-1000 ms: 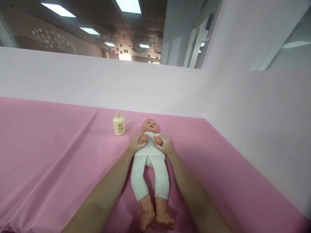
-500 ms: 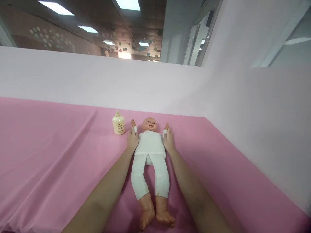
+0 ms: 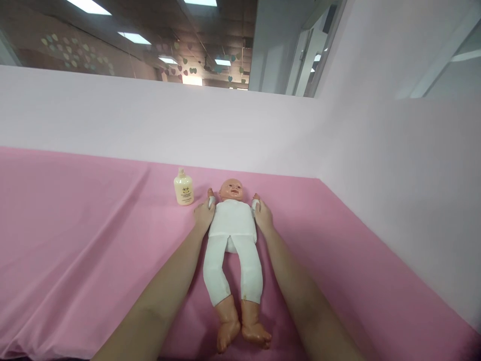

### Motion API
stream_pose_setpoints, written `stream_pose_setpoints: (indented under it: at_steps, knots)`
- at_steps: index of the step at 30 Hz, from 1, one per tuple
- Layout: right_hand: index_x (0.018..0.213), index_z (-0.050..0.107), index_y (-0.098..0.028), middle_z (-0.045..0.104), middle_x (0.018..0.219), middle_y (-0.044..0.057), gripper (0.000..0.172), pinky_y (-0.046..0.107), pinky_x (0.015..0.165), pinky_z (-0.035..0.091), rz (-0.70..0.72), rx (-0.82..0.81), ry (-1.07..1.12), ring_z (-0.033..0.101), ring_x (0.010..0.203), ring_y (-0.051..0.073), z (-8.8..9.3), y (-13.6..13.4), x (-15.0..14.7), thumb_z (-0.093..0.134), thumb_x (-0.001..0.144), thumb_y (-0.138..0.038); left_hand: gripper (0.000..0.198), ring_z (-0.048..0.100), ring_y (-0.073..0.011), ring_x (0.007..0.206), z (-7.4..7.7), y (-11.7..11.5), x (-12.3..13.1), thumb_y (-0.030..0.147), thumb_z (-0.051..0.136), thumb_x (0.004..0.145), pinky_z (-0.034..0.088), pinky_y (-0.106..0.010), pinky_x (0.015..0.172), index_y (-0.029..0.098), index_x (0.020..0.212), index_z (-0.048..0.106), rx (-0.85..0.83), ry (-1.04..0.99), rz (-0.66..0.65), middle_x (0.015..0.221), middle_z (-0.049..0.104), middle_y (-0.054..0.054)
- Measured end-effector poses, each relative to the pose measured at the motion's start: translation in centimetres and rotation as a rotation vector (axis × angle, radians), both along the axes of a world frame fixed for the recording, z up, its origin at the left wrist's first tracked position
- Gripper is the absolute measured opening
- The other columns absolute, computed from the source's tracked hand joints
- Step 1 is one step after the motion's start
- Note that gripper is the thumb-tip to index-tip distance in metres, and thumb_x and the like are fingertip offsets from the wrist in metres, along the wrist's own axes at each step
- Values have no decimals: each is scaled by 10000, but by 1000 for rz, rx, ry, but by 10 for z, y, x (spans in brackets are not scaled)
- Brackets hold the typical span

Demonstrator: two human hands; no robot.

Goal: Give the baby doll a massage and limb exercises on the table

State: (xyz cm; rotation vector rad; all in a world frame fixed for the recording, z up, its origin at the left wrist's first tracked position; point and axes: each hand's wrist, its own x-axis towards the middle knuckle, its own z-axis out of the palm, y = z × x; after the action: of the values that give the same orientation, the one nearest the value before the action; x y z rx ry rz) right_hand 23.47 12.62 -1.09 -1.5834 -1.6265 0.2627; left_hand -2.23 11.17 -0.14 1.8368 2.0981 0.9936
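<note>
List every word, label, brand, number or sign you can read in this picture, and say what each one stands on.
Nothing here can be read.
Cream-coloured bottle: its front label has a small dark emblem and lines of print, too small and blurred to read.
Baby doll: no text on its white clothes.
Pink cloth: no text.
Paper hearts on the far wall: plain shapes, no letters visible.

Supine doll (white-clothed), arms outstretched

A glossy plastic doll in matt white cloth lies on soft pink fabric.
</note>
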Motion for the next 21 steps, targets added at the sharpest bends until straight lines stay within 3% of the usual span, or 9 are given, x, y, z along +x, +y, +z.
stream_pose_setpoints:
  at_steps: [7, 14, 19, 21]
  knots:
    - [1395, 498, -247, 647, 1266, 70, 486, 400, 1020, 457, 17, -9, 112, 599, 1155, 235, 1, -1, 0, 306, 968, -377, 542, 639, -324, 1123, 2, -2, -1, 471, 348, 982, 450, -467, 969, 270, 1469, 475, 6, -61, -10, 1138, 722, -108]
    - [1486, 321, -167, 468, 1488, 159, 640, 429, 1102, 412, 52, 153, 327, 471, 1364, 257, 2, 0, -2, 466, 901, -382, 543, 561, -291, 1273, -1, -1, 2, 355, 372, 974, 455, -442, 1016, 244, 1505, 365, 143, -293, -15, 1412, 575, -94]
    - [1510, 206, -149, 486, 1443, 206, 748, 403, 1017, 489, 89, 237, 352, 574, 1254, 251, 4, -2, -5, 516, 893, -434, 678, 543, -260, 1299, 2, -3, 6, 394, 548, 900, 474, -373, 1016, 211, 1503, 298, 232, -439, -26, 1450, 532, -113]
    - [1509, 196, -142, 504, 1415, 216, 771, 398, 996, 503, 116, 285, 330, 598, 1215, 248, 7, -5, -7, 538, 884, -438, 646, 598, -241, 1221, 4, -5, 8, 396, 607, 859, 497, -343, 981, 198, 1434, 388, 269, -467, -96, 1356, 607, -107]
